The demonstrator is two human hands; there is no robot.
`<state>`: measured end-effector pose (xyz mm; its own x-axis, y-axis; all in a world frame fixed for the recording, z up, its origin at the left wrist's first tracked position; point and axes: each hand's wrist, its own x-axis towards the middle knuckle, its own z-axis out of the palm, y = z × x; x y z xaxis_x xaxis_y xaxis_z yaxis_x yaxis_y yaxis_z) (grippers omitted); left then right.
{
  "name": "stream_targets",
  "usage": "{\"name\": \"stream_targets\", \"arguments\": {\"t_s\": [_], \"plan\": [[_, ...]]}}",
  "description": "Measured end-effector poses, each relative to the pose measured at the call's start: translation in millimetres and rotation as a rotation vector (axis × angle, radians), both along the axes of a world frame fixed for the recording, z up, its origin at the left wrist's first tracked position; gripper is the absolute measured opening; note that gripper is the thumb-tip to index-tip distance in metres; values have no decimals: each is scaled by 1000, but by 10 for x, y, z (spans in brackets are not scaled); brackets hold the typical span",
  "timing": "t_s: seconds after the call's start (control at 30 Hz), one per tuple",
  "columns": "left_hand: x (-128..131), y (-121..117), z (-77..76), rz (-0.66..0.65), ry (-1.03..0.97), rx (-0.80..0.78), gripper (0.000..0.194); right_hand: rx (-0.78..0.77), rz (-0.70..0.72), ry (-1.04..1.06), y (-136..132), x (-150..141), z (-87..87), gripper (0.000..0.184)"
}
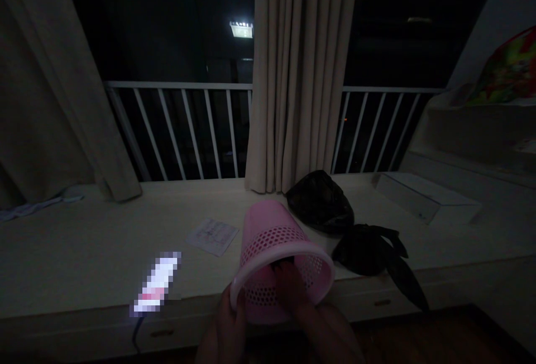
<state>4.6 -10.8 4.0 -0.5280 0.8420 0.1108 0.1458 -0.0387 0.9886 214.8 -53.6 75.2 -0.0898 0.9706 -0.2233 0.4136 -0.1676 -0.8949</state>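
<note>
A pink plastic wastebasket [272, 220] with rows of round holes lies tilted on the white ledge, its mouth facing me. My left hand [231, 311] is closed on the left side of its rim, thumb over the edge. My right hand [291, 286] reaches inside through the mouth, its fingers bunched against something black whose kind I cannot make out in the shadow. Just beyond the basket, to the right, sits a rounded black plastic bag [321, 202]. A second black bag [364, 249], knotted with long loose ends, lies near the ledge's front edge.
A sheet of paper [213, 235] lies left of the basket. Nearer the front edge is a lit phone-like screen [158, 285] with a cable. A white box [427, 194] stands at the right. Behind are a beige curtain [301, 73] and white railings [184, 129].
</note>
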Motion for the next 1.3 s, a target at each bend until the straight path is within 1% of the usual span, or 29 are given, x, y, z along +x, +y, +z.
{"name": "stream_targets", "arguments": {"t_s": [0.03,0.1,0.13,0.2,0.27,0.33,0.4,0.5,0.6,0.67,0.73,0.8,0.9,0.97,1.03,1.1,1.17,1.23,1.3], "plan": [[1,6,4,-2,-6,3,69,-46,-1,115,10,-11,14,67],[1,10,13,-10,-24,10,69,-185,-15,369,16,-35,71,67],[1,10,17,-18,-38,10,68,-216,-6,420,12,-42,107,67],[-2,6,26,-45,-62,2,65,-251,5,452,-11,-41,171,63],[-7,2,29,-62,-70,-1,64,-265,-21,466,-43,-29,197,58],[-17,1,27,-52,-63,0,66,-313,-30,496,-65,-7,159,56],[-28,-1,19,-41,-50,-12,68,-356,-8,514,-60,31,52,58],[-42,-3,5,-50,-25,-43,68,-339,38,387,8,130,-205,57],[-42,-3,-4,-46,-3,-32,69,-257,58,225,111,237,-489,52],[-35,-4,-1,-43,11,-33,68,-187,80,203,170,271,-652,51],[-29,-6,8,-38,22,-44,67,-153,81,181,204,265,-771,51],[-30,-6,17,-33,27,-44,66,-163,50,139,211,230,-831,53],[-49,0,14,-29,44,-57,66,-157,22,22,172,174,-818,52],[-66,6,5,-33,62,-73,65,-107,36,-68,126,175,-787,54],[-75,9,2,-42,68,-66,64,-6,80,-172,93,209,-793,53],[-71,5,14,-52,55,-56,65,122,141,-314,109,227,-861,51],[-56,-3,39,-61,46,-70,67,233,205,-485,192,163,-976,48],[-37,-12,70,-64,52,-90,70,304,224,-617,329,2,-1098,45],[-19,-16,100,-76,67,-98,70,337,234,-667,468,-182,-1190,41]]}}
